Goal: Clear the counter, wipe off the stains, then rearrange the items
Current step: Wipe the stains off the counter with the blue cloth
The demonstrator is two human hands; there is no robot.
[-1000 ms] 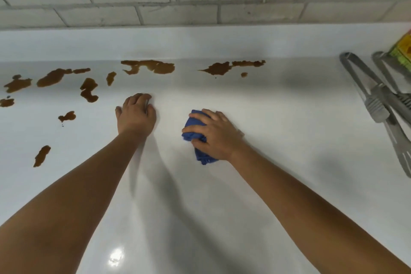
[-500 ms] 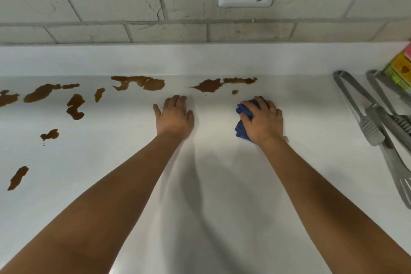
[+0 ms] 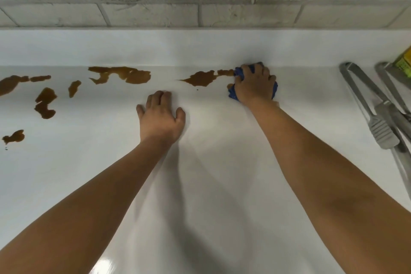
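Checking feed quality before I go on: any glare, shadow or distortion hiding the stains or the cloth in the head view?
Head view: glare only on the near counter; arm shadows fall short of the brown stains, which read sharp; wide-angle bending shows in the tile lines; the right hand covers most of the blue cloth.

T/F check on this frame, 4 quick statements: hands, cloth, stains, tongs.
1. The right hand holds a blue cloth against the counter. True.
2. The left hand grips the metal tongs. False: it rests flat on the counter; the tongs lie untouched at far right.
3. Brown stains remain left of the cloth. True.
4. The cloth is near the counter's front edge. False: it is at the back, by the wall.
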